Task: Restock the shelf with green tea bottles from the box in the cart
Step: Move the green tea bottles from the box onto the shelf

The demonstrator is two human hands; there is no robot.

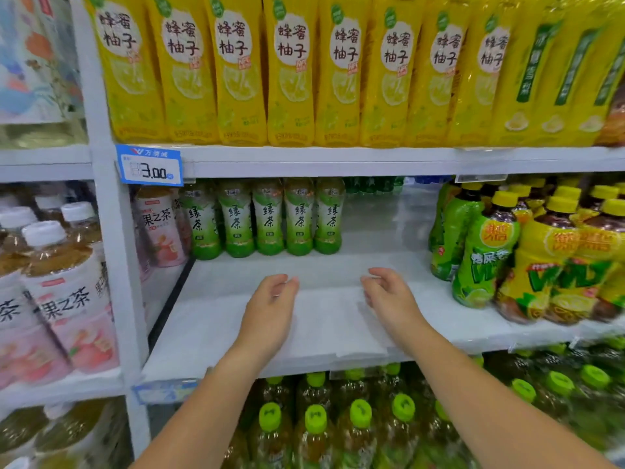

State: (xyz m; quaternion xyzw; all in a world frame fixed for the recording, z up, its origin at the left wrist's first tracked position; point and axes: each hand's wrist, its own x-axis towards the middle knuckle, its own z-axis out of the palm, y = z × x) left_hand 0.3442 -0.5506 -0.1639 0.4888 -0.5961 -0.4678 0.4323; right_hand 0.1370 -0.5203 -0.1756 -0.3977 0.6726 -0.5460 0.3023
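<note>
Now left hand [270,309], right hand [389,299] empty, relaxed, over open shelf [331,265]; green tea bottles [267,218] behind.

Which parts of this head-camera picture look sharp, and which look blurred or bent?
Head view: the green tea bottles are fairly sharp; the yellow-capped bottles at the right edge smear; the white shelf upright leans, bent by the wide lens; light is even.

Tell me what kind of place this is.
Most likely a shop's drinks aisle: white shelves hold rows of green tea bottles and yellow bottles, with a 3.00 price tag clipped to one shelf edge.
</note>
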